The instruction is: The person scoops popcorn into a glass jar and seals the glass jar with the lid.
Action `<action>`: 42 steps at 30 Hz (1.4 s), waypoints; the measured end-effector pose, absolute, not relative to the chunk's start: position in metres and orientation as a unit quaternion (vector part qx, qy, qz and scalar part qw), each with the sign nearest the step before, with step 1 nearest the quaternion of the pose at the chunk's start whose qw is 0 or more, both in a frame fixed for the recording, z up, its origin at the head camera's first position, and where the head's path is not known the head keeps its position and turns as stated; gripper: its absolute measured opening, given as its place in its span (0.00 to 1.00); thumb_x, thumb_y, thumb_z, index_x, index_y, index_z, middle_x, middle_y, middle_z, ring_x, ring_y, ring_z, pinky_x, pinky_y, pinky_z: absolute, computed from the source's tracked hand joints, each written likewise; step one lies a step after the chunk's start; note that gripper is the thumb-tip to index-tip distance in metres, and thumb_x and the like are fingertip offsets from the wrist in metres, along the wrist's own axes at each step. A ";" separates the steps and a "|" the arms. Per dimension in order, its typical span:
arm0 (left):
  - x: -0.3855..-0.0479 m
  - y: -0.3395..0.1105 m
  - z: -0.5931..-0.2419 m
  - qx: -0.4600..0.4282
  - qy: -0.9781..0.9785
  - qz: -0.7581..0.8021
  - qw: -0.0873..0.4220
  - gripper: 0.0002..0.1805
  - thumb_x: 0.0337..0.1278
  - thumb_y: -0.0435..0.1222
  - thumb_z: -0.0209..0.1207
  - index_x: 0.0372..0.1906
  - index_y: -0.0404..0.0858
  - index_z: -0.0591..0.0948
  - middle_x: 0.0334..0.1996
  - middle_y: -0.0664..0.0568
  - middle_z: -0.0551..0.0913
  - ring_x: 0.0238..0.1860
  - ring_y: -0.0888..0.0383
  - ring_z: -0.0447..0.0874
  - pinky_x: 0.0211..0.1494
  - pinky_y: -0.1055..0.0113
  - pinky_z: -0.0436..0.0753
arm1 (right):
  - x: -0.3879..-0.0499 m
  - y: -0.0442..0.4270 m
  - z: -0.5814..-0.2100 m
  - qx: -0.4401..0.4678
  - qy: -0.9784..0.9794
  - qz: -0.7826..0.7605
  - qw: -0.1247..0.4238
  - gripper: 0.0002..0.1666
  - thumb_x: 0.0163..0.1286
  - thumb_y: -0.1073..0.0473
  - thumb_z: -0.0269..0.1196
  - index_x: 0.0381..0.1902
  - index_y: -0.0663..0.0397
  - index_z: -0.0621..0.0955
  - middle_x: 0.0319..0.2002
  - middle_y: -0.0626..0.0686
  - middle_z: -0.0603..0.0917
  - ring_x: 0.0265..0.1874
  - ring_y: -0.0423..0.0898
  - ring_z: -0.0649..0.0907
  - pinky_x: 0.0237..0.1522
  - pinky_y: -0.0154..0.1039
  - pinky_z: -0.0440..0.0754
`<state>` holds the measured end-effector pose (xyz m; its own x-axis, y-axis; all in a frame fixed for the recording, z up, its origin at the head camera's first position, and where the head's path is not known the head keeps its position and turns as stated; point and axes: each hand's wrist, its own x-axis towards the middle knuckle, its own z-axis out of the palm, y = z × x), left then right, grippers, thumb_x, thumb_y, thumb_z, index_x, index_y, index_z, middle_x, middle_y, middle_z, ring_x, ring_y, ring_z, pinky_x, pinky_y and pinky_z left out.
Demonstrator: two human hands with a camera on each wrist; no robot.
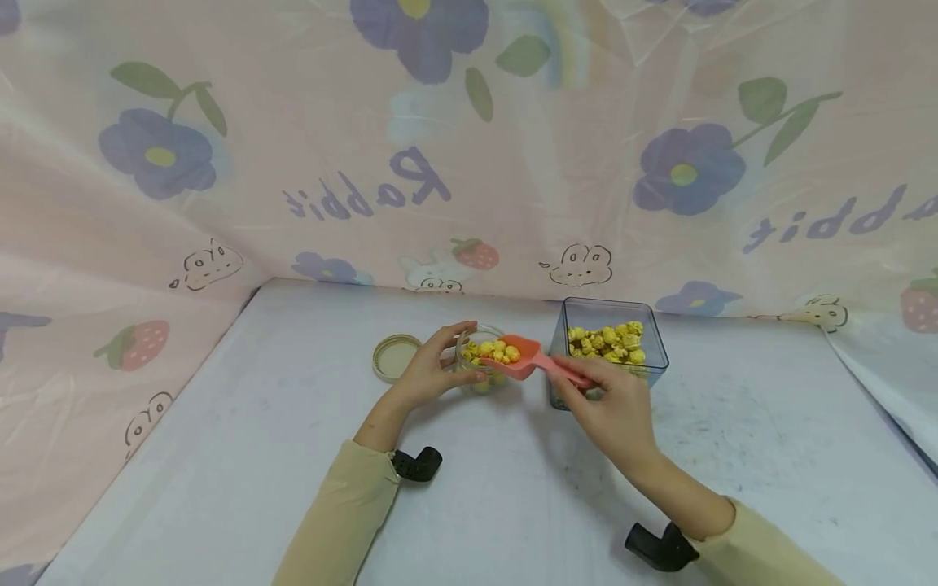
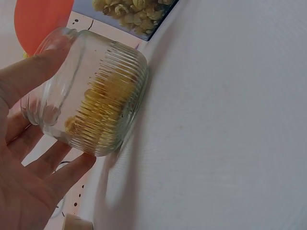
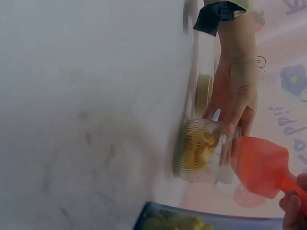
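A ribbed clear glass jar (image 2: pixel 103 96) stands on the table, partly filled with yellow popcorn. My left hand (image 1: pixel 431 366) grips the jar around its upper part, thumb on the near side in the head view. In my right hand (image 1: pixel 615 411) is the handle of a coral-red scoop (image 1: pixel 522 358), pinched between thumb and fingers. The scoop's front edge is over the jar's mouth, with popcorn (image 1: pixel 500 352) at its tip. In the right wrist view the scoop (image 3: pixel 261 165) meets the jar's rim, and only the fingertips of my right hand show.
Right of the jar stands a clear, dark-tinted square container (image 1: pixel 659 362) holding more popcorn (image 1: pixel 608 342). A round jar lid (image 1: pixel 396 358) lies on the white table (image 1: pixel 469 488) to the left. Behind the table hangs a pink patterned cloth (image 1: pixel 513 163).
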<state>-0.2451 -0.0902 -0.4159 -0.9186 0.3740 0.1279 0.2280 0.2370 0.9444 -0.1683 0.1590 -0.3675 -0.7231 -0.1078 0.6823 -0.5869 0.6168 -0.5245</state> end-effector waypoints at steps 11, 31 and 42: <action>-0.245 -0.090 -0.415 0.192 0.788 0.582 0.057 0.43 0.46 0.31 0.71 0.70 0.39 0.65 0.68 0.45 0.66 0.69 0.41 0.62 0.67 0.53 0.71 | -0.174 0.154 -0.343 0.206 -0.884 0.340 0.246 0.10 0.54 0.64 0.72 0.36 0.60 0.88 0.27 0.51 0.86 0.17 0.37 0.70 0.14 0.29 0.68; -0.244 -0.090 -0.415 0.186 0.789 0.583 0.056 0.44 0.45 0.31 0.72 0.70 0.40 0.65 0.69 0.45 0.65 0.70 0.41 0.61 0.67 0.53 0.71 | -0.163 0.166 -0.358 0.191 -0.886 0.348 0.240 0.14 0.51 0.67 0.74 0.38 0.60 0.88 0.27 0.51 0.87 0.20 0.37 0.72 0.17 0.29 0.71; -0.245 -0.089 -0.416 0.184 0.789 0.583 0.058 0.44 0.45 0.31 0.72 0.70 0.40 0.64 0.70 0.47 0.63 0.70 0.41 0.61 0.68 0.54 0.71 | -0.160 0.170 -0.375 0.158 -0.891 0.350 0.241 0.15 0.51 0.63 0.75 0.39 0.58 0.88 0.25 0.49 0.85 0.21 0.37 0.72 0.20 0.30 0.70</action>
